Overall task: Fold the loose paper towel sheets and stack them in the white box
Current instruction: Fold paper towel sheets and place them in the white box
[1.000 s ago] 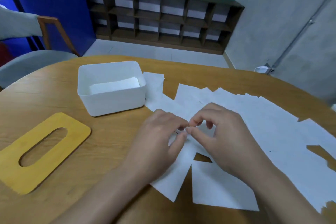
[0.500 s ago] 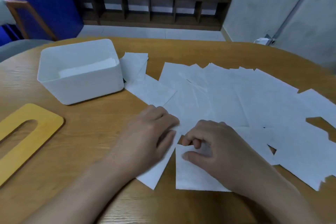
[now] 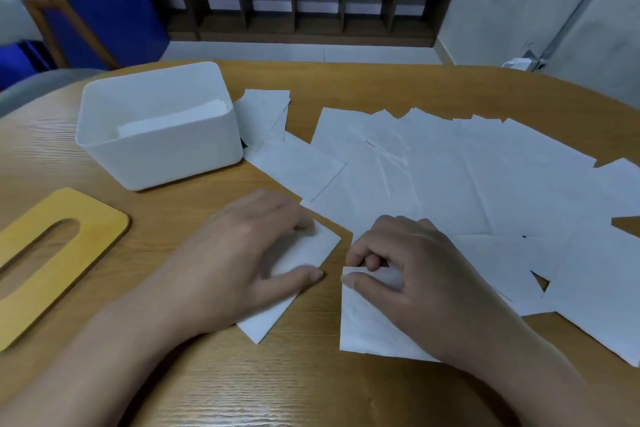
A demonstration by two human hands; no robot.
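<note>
Two sheets sit under your hands: your left hand presses flat, fingers together, on a folded sheet; your right hand pinches another sheet's corner. Crease firmly, then carry toward eleven o'clock into the white box.

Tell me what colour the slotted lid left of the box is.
Yellow, clearest in the head view: slotted lid.
</note>
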